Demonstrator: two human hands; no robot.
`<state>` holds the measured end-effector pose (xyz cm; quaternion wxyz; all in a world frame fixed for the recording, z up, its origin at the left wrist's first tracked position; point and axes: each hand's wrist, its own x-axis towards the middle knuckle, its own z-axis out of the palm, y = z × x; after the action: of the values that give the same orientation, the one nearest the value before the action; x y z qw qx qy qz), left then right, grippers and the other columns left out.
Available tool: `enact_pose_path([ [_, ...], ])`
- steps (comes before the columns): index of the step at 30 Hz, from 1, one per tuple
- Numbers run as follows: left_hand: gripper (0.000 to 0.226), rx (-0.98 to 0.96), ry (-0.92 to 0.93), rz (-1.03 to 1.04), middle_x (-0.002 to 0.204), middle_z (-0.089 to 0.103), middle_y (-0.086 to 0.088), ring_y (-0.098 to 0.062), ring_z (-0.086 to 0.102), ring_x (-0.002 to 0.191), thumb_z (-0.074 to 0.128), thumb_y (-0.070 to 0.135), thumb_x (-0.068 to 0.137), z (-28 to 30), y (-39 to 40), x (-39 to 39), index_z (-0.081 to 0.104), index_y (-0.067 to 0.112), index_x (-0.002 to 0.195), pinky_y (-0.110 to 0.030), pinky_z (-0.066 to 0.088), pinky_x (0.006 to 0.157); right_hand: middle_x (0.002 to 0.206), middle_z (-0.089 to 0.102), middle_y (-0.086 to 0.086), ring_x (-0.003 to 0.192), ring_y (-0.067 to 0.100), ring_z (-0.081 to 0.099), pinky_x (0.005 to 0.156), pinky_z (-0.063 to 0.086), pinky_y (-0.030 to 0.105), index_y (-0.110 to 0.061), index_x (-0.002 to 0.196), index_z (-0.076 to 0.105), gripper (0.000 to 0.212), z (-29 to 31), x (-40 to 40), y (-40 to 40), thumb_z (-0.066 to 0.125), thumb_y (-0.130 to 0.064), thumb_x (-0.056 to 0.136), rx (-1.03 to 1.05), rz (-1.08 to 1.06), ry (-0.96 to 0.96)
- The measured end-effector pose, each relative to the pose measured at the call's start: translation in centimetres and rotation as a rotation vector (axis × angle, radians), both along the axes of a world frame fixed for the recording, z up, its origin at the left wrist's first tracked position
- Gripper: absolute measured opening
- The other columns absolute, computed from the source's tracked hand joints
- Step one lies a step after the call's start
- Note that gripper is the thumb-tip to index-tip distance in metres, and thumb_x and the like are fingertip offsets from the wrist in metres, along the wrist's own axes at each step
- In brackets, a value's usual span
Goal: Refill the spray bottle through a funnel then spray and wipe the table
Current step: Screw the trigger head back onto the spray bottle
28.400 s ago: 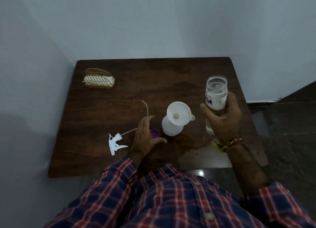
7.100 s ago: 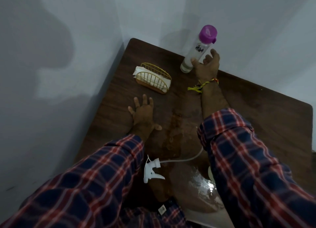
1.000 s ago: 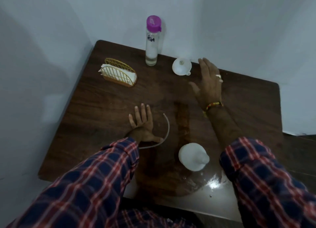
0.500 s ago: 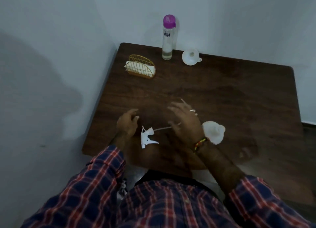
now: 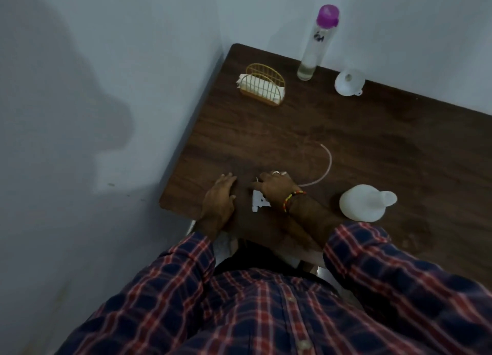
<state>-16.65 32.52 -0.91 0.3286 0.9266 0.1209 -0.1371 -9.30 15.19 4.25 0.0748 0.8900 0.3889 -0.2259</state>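
Note:
The white spray bottle (image 5: 362,204) stands without its top near the table's front edge. Its white trigger head (image 5: 259,204) lies on the table to the left, and the thin dip tube (image 5: 328,163) curves away behind it. My right hand (image 5: 275,185) is curled over the trigger head and grips its upper part. My left hand (image 5: 219,195) rests flat on the wood just left of it and holds nothing. The white funnel (image 5: 348,84) lies at the back edge. A tall clear bottle with a purple cap (image 5: 312,53) stands beside the funnel.
A gold wire napkin holder (image 5: 262,88) with white napkins sits at the back left corner of the dark wooden table (image 5: 399,147). Walls close in on the left and the back. Damp marks show on the wood at the front right.
My right hand has come down onto the trigger head and closed over it. My left hand has flattened on the table. The camera has shifted to the left.

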Motion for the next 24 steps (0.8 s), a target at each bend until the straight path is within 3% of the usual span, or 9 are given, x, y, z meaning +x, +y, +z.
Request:
enact_pose_path([
  [5,0.059,0.039,0.008,-0.053,0.162,0.028,-0.001,-0.017,0.018,0.151,0.052,0.003,0.095,0.0,0.0,-0.2,0.036,0.015,0.151,-0.039,0.024,0.12,0.128,0.055,0.011,0.115,0.034,0.055,0.094,0.046,0.044,-0.02,0.131,0.054,0.035,-0.5,1.0,1.2,0.047,-0.016,0.097,-0.109,0.05,0.01],
  [9,0.06,0.097,0.037,-0.091,0.164,0.022,-0.001,-0.018,0.011,0.152,0.051,0.006,0.096,0.5,-0.4,-0.1,0.033,0.016,0.153,-0.043,0.025,0.118,0.128,0.055,0.013,0.116,0.036,0.054,0.094,0.048,0.044,-0.017,0.132,0.052,0.043,-0.4,1.8,0.7,0.053,-0.008,0.09,0.023,-0.042,0.059],
  [11,0.061,0.11,0.022,-0.092,0.163,0.024,-0.004,-0.021,0.011,0.152,0.054,0.008,0.095,0.7,-0.8,0.0,0.034,0.014,0.152,-0.043,0.025,0.116,0.13,0.057,0.013,0.119,0.036,0.054,0.099,0.045,0.042,-0.015,0.132,0.055,0.048,1.0,2.1,0.3,0.058,-0.006,0.085,0.302,-0.219,0.121],
  [14,0.066,0.037,-0.023,-0.053,0.162,0.028,-0.005,-0.021,0.014,0.152,0.059,0.01,0.093,1.4,-2.0,0.6,0.033,0.014,0.153,-0.043,0.024,0.119,0.119,0.068,0.01,0.111,0.026,0.061,0.101,0.046,0.037,-0.008,0.12,0.067,0.043,5.5,2.4,-0.7,0.068,-0.002,0.078,0.885,-0.48,0.072],
  [16,0.068,-0.011,-0.045,-0.075,0.161,0.028,-0.003,-0.019,0.014,0.152,0.062,0.011,0.092,2.3,-3.8,1.6,0.033,0.018,0.153,-0.045,0.023,0.12,0.113,0.07,0.004,0.102,0.012,0.063,0.092,0.051,0.024,-0.011,0.119,0.068,0.043,9.7,3.1,-2.3,0.072,-0.002,0.077,1.095,-0.651,0.043],
  [18,0.07,-0.067,-0.071,-0.134,0.161,0.028,0.0,-0.018,0.014,0.152,0.066,0.014,0.091,3.7,-6.3,2.9,0.033,0.022,0.153,-0.048,0.023,0.12,0.106,0.071,0.003,0.093,0.007,0.066,0.083,0.053,0.018,-0.011,0.117,0.068,0.04,13.4,4.1,-5.0,0.075,-0.003,0.078,1.24,-0.787,0.044],
  [21,0.075,-0.176,-0.141,-0.254,0.159,0.033,0.0,-0.019,0.019,0.151,0.072,0.019,0.088,5.6,-10.8,4.6,0.035,0.022,0.152,-0.047,0.025,0.12,0.096,0.072,0.012,0.085,0.021,0.07,0.081,0.059,0.033,-0.011,0.113,0.068,0.038,17.2,5.2,-10.9,0.079,-0.008,0.077,1.54,-1.048,0.038],
  [24,0.081,-0.247,-0.114,-0.345,0.16,0.031,0.002,-0.015,0.021,0.15,0.076,0.027,0.085,7.4,-15.6,6.0,0.032,0.03,0.153,-0.042,0.026,0.121,0.095,0.07,0.016,0.085,0.028,0.07,0.082,0.06,0.043,-0.003,0.12,0.061,0.039,19.9,4.7,-17.0,0.073,0.0,0.083,1.884,-1.337,0.166],
])
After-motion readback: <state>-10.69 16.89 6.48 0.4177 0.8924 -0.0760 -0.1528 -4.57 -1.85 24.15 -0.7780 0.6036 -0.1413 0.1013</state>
